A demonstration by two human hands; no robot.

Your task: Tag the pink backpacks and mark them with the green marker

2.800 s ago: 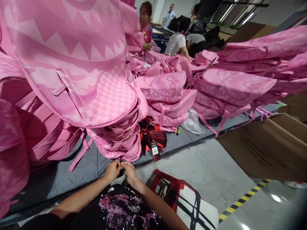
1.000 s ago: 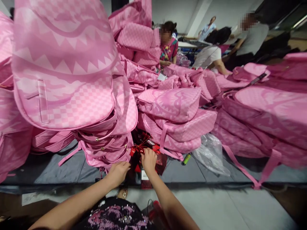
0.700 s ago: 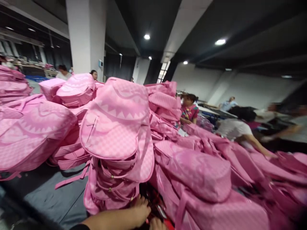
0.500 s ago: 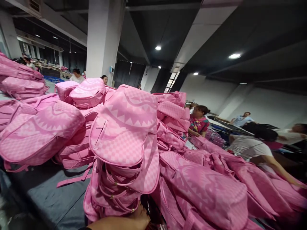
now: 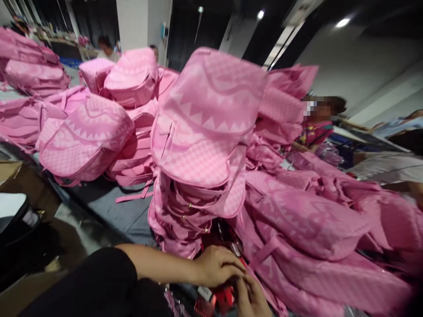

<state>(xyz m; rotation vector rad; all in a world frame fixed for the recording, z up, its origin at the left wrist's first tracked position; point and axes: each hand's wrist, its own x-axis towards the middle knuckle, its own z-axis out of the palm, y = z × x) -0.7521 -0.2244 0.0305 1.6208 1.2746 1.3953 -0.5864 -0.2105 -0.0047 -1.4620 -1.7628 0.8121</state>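
Note:
My left hand (image 5: pixel 218 265) reaches in from the lower left with its fingers curled down, meeting my right hand (image 5: pixel 253 296) at the bottom of the head view. The right fingers are bent too, and whatever lies between the hands is hidden. Under and beside them are red plastic-wrapped packets (image 5: pixel 224 299), one with a white label. Directly behind my left hand rises a stack of pink backpacks (image 5: pixel 208 110) with a shark-teeth print and checks. Another pink backpack (image 5: pixel 307 215) lies on its side to the right, close to my right hand.
More pink backpacks (image 5: pixel 86 136) are piled at the left and back of the dark table cover (image 5: pixel 112 211). A cardboard box (image 5: pixel 29 185) and a black item with a white top (image 5: pixel 13 207) stand at the left edge. A co-worker (image 5: pixel 317 125) is behind the right-hand pile.
The view has tilted down and swung left. My right hand has come into view beside my left, and the red packets now show under them. The backpack stack stays in place.

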